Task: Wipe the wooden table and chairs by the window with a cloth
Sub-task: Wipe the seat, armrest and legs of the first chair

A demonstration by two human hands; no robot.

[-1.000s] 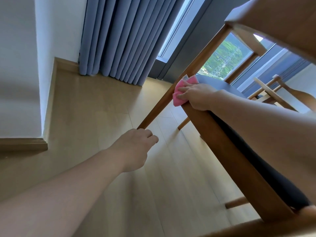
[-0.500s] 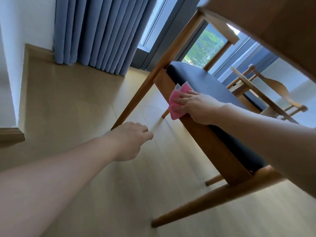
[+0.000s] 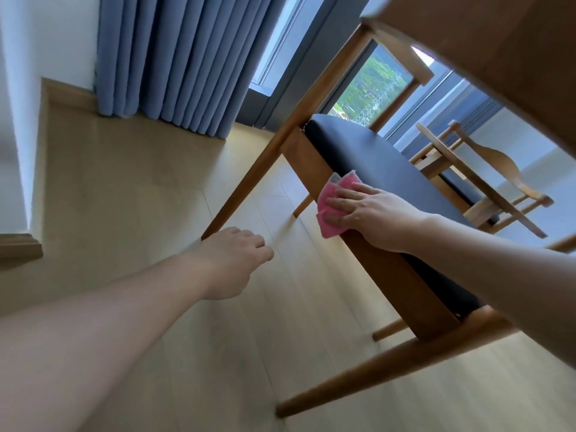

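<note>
no text, label, brand, number or sign is showing legibly anywhere; the small pale tag on the pink cloth (image 3: 332,210), at its window-side corner, is reading as blank.

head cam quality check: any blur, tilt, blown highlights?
Head view: strongly tilted, wide-angle stretch on both forearms; window is bright with daylight, part washed out; table edge soft, close to lens; pink cloth and right hand fairly sharp; left hand slightly soft.

A crumpled pink cloth (image 3: 331,210) lies draped over the side rail of a black-cushioned wooden chair (image 3: 383,269), centre-right of the frame.
</note>
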